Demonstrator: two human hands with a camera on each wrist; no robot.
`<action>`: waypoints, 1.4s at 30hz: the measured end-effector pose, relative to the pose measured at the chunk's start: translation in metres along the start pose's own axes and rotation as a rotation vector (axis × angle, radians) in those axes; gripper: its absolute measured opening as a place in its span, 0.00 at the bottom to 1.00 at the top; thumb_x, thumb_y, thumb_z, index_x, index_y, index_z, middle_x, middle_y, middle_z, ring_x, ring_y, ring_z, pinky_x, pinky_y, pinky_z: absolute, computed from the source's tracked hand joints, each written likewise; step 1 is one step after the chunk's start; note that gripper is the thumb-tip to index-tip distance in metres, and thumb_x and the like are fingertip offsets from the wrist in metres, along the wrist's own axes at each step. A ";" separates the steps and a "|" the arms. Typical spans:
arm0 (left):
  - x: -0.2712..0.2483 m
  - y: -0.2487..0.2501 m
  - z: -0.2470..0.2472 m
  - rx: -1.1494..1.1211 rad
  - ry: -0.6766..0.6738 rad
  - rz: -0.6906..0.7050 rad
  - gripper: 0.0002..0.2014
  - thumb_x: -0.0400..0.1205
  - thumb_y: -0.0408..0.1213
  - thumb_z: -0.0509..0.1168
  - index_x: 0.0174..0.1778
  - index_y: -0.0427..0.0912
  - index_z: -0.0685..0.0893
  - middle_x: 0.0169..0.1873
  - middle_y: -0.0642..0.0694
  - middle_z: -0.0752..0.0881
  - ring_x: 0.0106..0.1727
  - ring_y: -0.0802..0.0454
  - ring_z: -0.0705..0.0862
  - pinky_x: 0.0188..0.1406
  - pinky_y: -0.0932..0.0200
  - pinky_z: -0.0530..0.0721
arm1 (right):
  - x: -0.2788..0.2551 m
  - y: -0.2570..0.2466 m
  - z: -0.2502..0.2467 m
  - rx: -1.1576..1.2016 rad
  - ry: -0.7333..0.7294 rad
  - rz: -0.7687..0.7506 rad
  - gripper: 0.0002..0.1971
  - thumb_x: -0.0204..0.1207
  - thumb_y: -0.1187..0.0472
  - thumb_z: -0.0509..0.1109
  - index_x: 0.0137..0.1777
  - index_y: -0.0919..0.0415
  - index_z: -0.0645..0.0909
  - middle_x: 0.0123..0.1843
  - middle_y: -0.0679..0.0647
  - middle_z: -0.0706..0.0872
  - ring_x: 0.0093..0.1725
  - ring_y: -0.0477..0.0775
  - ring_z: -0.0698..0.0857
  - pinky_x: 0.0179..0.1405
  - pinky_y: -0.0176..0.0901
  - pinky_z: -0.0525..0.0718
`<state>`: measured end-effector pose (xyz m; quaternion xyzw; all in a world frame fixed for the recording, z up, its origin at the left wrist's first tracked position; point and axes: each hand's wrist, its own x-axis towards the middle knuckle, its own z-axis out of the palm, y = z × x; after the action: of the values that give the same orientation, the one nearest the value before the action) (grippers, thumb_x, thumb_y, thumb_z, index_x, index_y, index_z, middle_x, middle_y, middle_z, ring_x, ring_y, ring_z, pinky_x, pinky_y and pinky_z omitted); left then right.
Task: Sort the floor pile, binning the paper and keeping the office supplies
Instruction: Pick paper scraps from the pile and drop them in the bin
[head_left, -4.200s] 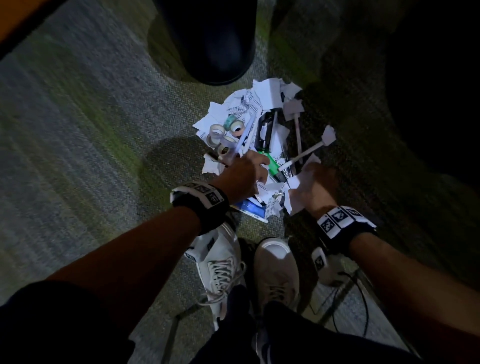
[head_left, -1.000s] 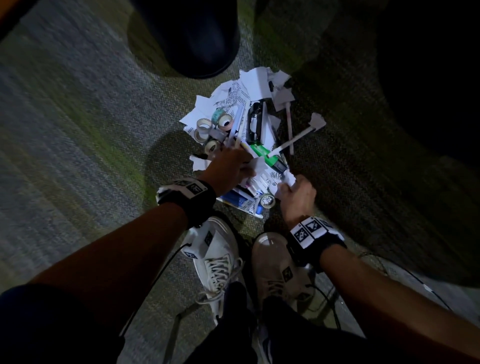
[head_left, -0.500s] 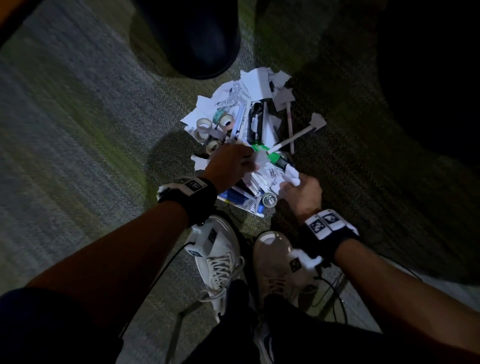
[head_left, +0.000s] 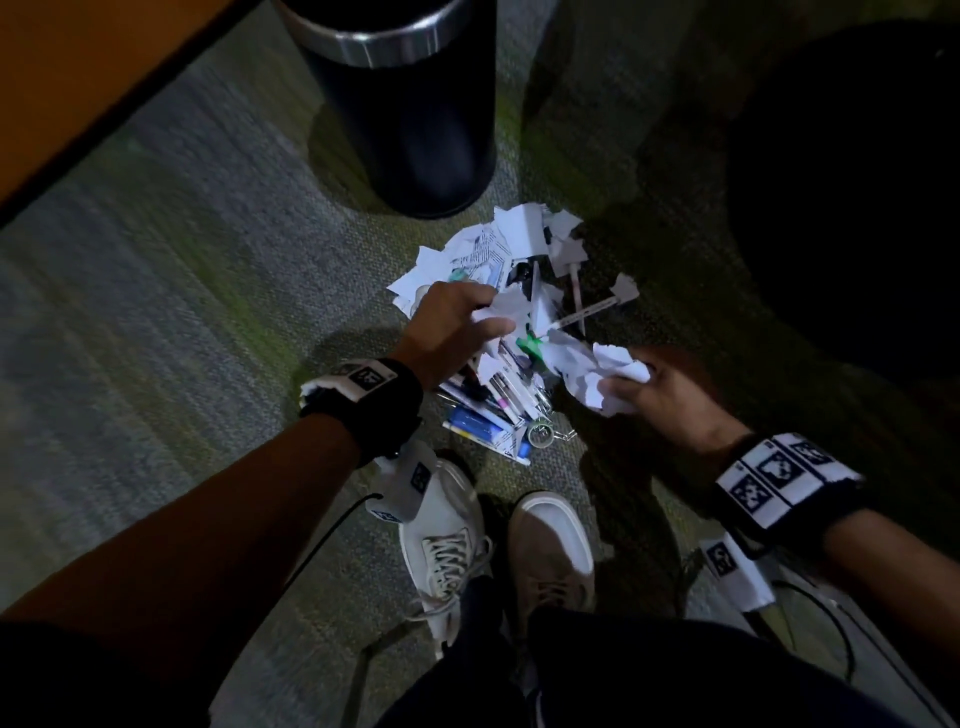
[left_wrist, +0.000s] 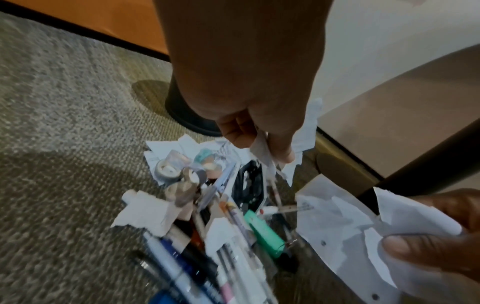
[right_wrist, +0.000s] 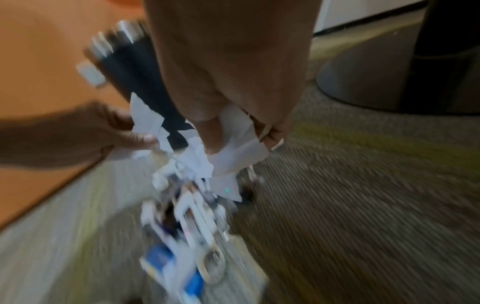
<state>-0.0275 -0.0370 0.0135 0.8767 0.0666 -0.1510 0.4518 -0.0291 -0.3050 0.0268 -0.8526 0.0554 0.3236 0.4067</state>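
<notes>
A pile (head_left: 498, 332) of torn white paper, pens, tape rolls and a green highlighter (left_wrist: 265, 232) lies on the carpet just ahead of my shoes. My left hand (head_left: 457, 327) is above the middle of the pile and pinches a scrap of white paper (head_left: 501, 312) between thumb and fingers. Right of the pile, my right hand (head_left: 654, 384) grips a crumpled wad of paper scraps (head_left: 597, 371), lifted off the floor. Tape rolls (left_wrist: 179, 170) and a black stapler (left_wrist: 249, 183) show under the left hand. Blue pens (head_left: 475, 421) lie at the near edge.
A black cylindrical bin with a metal rim (head_left: 400, 104) stands on the carpet just beyond the pile. An orange wooden panel (head_left: 78, 67) runs along the far left. A dark rounded base (head_left: 852, 182) sits at the right. My two white shoes (head_left: 493, 540) are below the pile.
Both hands have risen from the pile, each with paper. The right hand moved right and up with a larger wad. The view tilted up, and the bin's rim shows.
</notes>
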 end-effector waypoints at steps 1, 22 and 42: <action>0.001 0.006 -0.007 0.013 0.030 0.030 0.18 0.75 0.49 0.73 0.42 0.34 0.87 0.39 0.35 0.87 0.36 0.50 0.82 0.38 0.57 0.75 | 0.000 -0.013 -0.005 0.031 -0.002 0.002 0.10 0.73 0.59 0.78 0.54 0.49 0.87 0.45 0.46 0.90 0.39 0.35 0.87 0.42 0.27 0.85; 0.082 0.118 -0.181 -0.286 0.645 -0.064 0.26 0.82 0.51 0.66 0.75 0.45 0.76 0.57 0.58 0.84 0.61 0.58 0.84 0.63 0.60 0.81 | 0.093 -0.339 -0.040 0.405 0.069 -0.352 0.16 0.67 0.63 0.83 0.47 0.68 0.80 0.46 0.62 0.87 0.44 0.67 0.91 0.34 0.63 0.91; 0.014 -0.056 -0.050 -0.155 0.446 -0.068 0.08 0.78 0.34 0.63 0.48 0.43 0.87 0.36 0.50 0.86 0.38 0.53 0.84 0.45 0.49 0.86 | 0.125 -0.096 -0.008 -0.162 -0.045 -0.045 0.07 0.76 0.64 0.74 0.40 0.68 0.87 0.35 0.65 0.89 0.34 0.60 0.88 0.41 0.57 0.89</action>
<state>-0.0182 0.0356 -0.0069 0.8482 0.2058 0.0368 0.4866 0.1072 -0.2262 0.0188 -0.8762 0.0006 0.3369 0.3445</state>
